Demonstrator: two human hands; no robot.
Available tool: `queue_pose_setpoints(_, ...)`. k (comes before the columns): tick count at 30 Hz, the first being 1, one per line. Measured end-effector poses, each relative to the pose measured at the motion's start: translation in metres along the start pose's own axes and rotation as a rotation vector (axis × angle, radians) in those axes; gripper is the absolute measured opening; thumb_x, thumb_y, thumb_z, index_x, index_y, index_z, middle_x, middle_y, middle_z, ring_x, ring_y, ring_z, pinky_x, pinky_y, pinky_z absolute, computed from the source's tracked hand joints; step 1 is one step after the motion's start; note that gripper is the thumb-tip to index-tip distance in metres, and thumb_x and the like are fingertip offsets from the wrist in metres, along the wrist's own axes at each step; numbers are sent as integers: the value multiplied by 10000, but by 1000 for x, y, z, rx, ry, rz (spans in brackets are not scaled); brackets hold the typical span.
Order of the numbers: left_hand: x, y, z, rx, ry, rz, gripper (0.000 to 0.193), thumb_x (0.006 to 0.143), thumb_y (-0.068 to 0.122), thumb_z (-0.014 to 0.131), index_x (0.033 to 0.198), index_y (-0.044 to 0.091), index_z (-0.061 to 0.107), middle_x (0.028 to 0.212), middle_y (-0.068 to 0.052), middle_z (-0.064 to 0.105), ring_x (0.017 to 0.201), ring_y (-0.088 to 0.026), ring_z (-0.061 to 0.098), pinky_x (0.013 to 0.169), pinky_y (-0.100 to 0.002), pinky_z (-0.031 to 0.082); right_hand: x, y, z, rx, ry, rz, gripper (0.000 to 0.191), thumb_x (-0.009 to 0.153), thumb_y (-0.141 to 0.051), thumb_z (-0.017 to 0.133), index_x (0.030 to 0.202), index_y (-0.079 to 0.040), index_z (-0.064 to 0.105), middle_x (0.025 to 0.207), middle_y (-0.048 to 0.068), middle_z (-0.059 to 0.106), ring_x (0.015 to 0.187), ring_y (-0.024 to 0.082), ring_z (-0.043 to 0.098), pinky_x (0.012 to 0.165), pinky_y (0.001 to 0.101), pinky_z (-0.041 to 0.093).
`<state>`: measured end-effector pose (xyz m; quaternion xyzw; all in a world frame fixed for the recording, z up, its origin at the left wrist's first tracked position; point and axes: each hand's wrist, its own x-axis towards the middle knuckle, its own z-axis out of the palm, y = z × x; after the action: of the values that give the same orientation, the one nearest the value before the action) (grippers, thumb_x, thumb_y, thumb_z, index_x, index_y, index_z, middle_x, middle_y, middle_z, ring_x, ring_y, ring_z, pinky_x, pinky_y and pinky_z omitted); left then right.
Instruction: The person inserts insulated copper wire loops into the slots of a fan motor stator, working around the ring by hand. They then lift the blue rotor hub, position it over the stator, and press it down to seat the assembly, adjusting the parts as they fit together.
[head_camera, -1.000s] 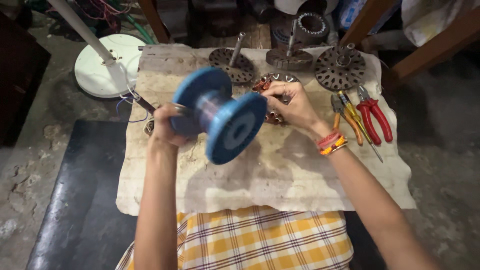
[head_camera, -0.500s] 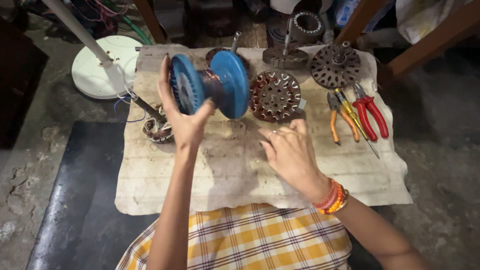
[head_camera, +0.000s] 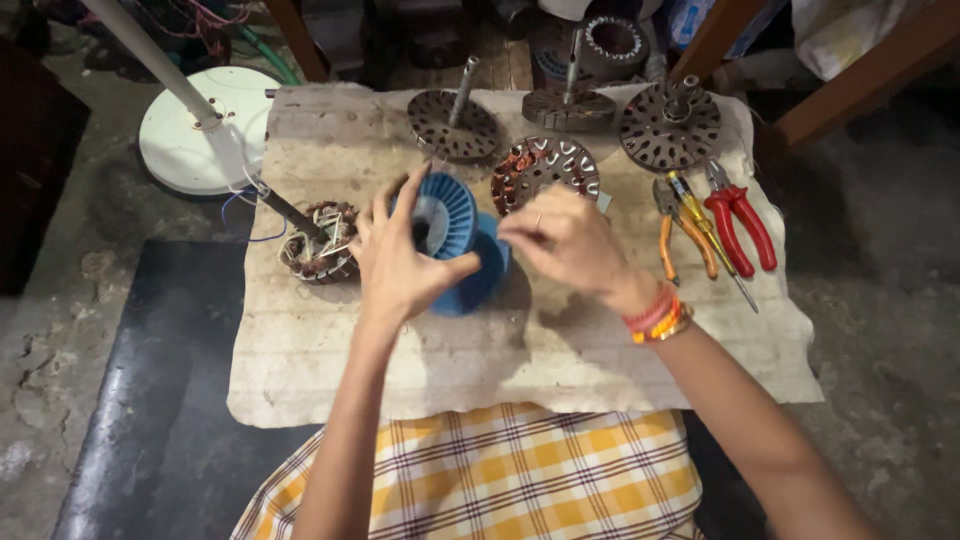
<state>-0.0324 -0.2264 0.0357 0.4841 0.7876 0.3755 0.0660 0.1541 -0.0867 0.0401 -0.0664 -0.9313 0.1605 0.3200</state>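
1. The blue plastic spool (head_camera: 452, 238) stood near the middle of the bench (head_camera: 330, 360), tilted, with its lower flange resting on the worn cloth and its ribbed upper flange turned toward the camera.
2. The left hand (head_camera: 400, 262) gripped the spool from the left side; its fingers (head_camera: 385, 205) curled over the rim of the upper flange and the thumb pressed between the two flanges.
3. The right hand (head_camera: 565, 240) hovered just beside the spool on its right. Its fingertips were pinched together, maybe on a thin wire, but I could not tell whether anything was between them.
4. The spool looked light and stiff, an empty plastic body. Its smooth flanges could slip, so the ribbed rim or the core seemed the better place to hold. The thin flange edges may crack under hard pressure.
5. A wound stator (head_camera: 318, 243) lay just left of the left hand, and a copper-wound stator (head_camera: 545, 168) lay behind the right hand. Pliers with red handles (head_camera: 738, 215) and orange-handled pliers (head_camera: 680, 228) lay well apart at the right.
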Motion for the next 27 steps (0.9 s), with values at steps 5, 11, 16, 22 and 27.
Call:
queue_pose_setpoints(5, 6, -28, 0, -653, -281, 57, 1036, 580, 270, 812, 1542, 199, 432, 1465, -115, 558, 1384, -285, 541, 1168, -409, 424, 1, 63, 6, -170, 221, 6, 31, 942, -112, 798, 955, -85, 794, 950, 77, 760, 915, 219, 680, 906, 364, 510)
queue_pose_setpoints(11, 6, -38, 13, -929, -370, -13, 956, 668, 169, 730, 1573, 163, 421, 1572, -107, 500, 1445, -270, 476, 1166, -389, 408, 0, 147, -10, -335, 336, 192, 53, 976, -126, 794, 1009, -85, 791, 1029, 81, 776, 973, 229, 703, 926, 382, 520)
queue_pose_setpoints(16, 6, -59, 24, -1151, -569, -22, 910, 689, 191, 684, 1562, 137, 431, 1572, -89, 505, 1423, -236, 486, 1153, -370, 391, -7, 162, -36, -232, 142, 332, 110, 1028, -135, 697, 1088, -76, 768, 952, 75, 747, 804, 170, 659, 724, 305, 530)
queue_pose_setpoints(22, 2, -84, 32, -2042, -340, -477, 463, 881, 305, 694, 1269, 61, 630, 1186, -72, 702, 1103, -215, 658, 1058, -425, 537, -60, 115, -32, -268, 46, 282, 235, 1044, -235, 627, 1055, -71, 794, 604, 37, 637, 447, 67, 507, 398, 212, 385)
queue_pose_setpoints(27, 14, -61, 22, -2302, -279, -421, 551, 866, 470, 653, 1299, 131, 618, 1259, -57, 677, 1145, -235, 660, 1062, -477, 534, -104, 70, 7, -468, -100, -30, 302, 1084, -256, 550, 1284, -71, 679, 468, -23, 462, 384, 108, 432, 397, 259, 333)
